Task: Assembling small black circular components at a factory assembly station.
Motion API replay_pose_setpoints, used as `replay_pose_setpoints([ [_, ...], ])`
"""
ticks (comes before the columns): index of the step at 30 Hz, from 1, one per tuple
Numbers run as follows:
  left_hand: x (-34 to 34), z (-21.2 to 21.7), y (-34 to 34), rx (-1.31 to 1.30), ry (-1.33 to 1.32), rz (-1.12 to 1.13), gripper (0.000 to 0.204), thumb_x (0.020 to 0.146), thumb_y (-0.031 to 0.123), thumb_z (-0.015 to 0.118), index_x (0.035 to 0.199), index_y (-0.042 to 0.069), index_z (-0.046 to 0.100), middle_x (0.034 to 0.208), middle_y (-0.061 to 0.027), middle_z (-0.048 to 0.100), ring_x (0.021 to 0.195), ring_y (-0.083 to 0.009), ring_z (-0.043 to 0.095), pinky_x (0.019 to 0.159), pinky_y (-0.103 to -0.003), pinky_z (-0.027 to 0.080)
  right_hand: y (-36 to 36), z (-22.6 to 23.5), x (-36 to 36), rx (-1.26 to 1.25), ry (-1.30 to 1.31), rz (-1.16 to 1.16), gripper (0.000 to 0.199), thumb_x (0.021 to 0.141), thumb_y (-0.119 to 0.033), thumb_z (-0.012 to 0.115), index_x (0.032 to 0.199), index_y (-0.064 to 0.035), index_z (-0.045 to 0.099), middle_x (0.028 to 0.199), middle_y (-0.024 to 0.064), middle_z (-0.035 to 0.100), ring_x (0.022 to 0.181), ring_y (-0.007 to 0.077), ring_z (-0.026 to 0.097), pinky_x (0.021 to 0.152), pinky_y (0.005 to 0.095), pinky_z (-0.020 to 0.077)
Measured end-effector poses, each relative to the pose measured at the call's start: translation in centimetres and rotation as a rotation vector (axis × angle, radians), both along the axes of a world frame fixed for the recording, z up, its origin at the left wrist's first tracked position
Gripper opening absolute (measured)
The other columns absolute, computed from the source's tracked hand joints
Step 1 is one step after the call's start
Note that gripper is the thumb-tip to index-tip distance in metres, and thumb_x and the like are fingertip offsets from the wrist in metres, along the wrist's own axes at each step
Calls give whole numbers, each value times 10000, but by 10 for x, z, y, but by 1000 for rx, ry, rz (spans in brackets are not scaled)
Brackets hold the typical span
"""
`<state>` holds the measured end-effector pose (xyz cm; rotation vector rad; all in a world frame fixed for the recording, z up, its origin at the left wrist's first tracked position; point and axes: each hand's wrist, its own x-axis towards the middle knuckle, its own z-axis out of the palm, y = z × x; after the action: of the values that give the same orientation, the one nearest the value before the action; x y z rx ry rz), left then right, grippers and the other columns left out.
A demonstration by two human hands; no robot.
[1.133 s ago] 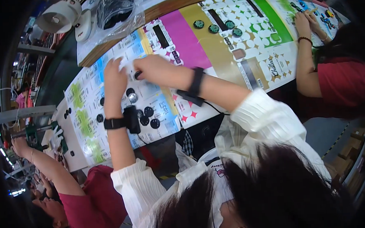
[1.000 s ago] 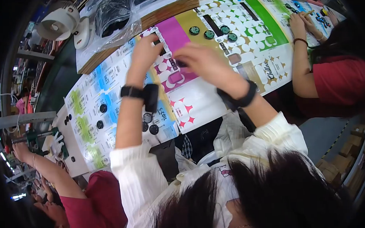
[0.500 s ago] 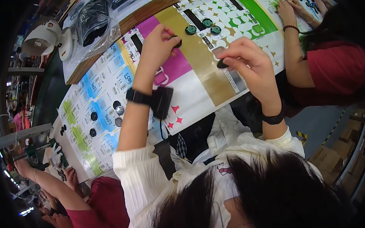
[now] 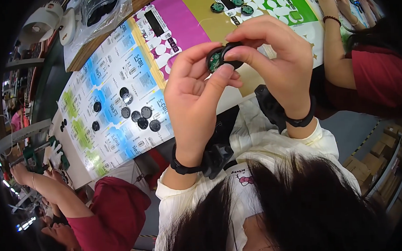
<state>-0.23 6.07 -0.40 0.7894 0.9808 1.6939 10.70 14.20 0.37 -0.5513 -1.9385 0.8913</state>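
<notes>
Both hands are raised over the near edge of the table, their fingertips meeting. My left hand (image 4: 191,92) is closed on a round black housing with a green circuit board (image 4: 215,61) inside, pinched between thumb and fingers. Against its right side my right hand (image 4: 282,54) pinches a round black cap (image 4: 233,50), tilted and partly hidden by the fingers. The two parts touch; whether they are joined, I cannot tell. Beyond my hands, three similar black rounds with green boards (image 4: 247,9) lie on the printed sheet. Several black discs (image 4: 146,111) lie to the left of my hands.
Printed colour sheets (image 4: 111,66) cover the table. At the far left are a wooden board edge (image 4: 88,52), plastic-wrapped black items (image 4: 98,9) and a white fan (image 4: 41,22). Co-workers in red sit at the left (image 4: 117,214) and right (image 4: 378,75). Cardboard boxes (image 4: 364,165) stand at the lower right.
My left hand has come back from the far part of the table to meet my right hand. The parts they hold are now together. The view has shifted, showing more black discs.
</notes>
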Motion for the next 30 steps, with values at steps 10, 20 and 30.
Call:
replay_pose_setpoints([
  [10, 11, 1, -10, 52, -63, 106, 258, 770, -36, 487, 1011, -52, 394, 936, -140, 534, 779, -156, 546, 686, -242, 456, -7, 0, 15, 355, -80, 6, 442, 522, -105, 686, 934, 7, 573, 830, 91, 545, 753, 178, 523, 648, 244, 420],
  [20, 4, 2, -8, -34, -101, 44, 273, 814, 143, 485, 1021, -21, 414, 890, -134, 553, 714, -174, 552, 647, -273, 465, -6, 2, 29, 229, 235, -74, 482, 529, -173, 680, 956, 15, 557, 888, 92, 529, 781, 180, 502, 676, 254, 405],
  [30, 5, -4, -9, 15, -90, 248, 135, 789, 43, 498, 899, -19, 454, 789, -97, 574, 582, -110, 511, 476, -177, 368, -16, -8, 11, 400, -76, 22, 449, 539, -177, 678, 935, -1, 565, 855, 72, 514, 751, 182, 495, 640, 246, 404],
])
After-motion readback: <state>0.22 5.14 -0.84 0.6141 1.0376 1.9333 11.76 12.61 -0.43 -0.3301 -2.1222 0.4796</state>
